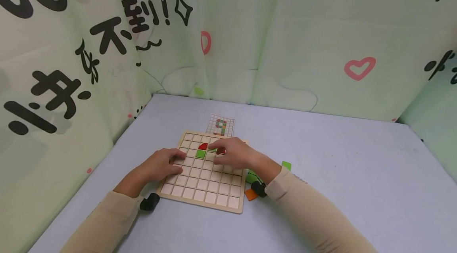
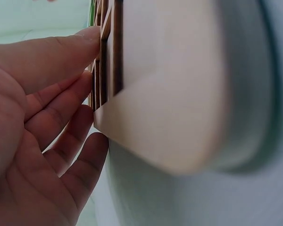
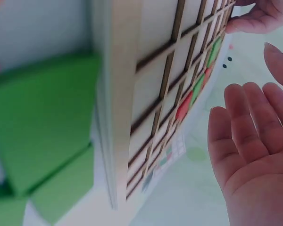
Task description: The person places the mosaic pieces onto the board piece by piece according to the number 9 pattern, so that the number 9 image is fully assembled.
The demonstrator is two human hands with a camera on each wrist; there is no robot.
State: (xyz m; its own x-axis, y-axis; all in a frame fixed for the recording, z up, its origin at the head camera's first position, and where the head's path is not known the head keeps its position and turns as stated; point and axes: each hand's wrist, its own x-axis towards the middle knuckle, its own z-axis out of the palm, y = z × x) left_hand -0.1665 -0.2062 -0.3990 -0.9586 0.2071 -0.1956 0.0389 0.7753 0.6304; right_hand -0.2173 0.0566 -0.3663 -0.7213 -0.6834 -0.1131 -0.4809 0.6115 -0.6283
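Observation:
A light wooden grid board (image 1: 200, 183) lies flat on the table. Touching its left side, my left hand (image 1: 158, 164) has its fingers and thumb apart; in the left wrist view the fingertips meet the board's face and edge. Over the upper part of the board hovers my right hand (image 1: 235, 154). Its palm (image 3: 259, 183) and loosely extended fingers hold nothing in the right wrist view. Set in the grid are a red quarter-round piece (image 1: 203, 146), a green square (image 1: 200, 154), and further green and red pieces (image 3: 184, 106) partly hidden by the right hand in the head view.
A printed pattern card (image 1: 220, 124) lies behind the board, its near edge covered. Right of the board are loose green pieces (image 1: 252, 177) and an orange piece (image 1: 251, 194), partly behind the right wrist. A printed curtain (image 1: 303, 46) hangs along the table's back edge.

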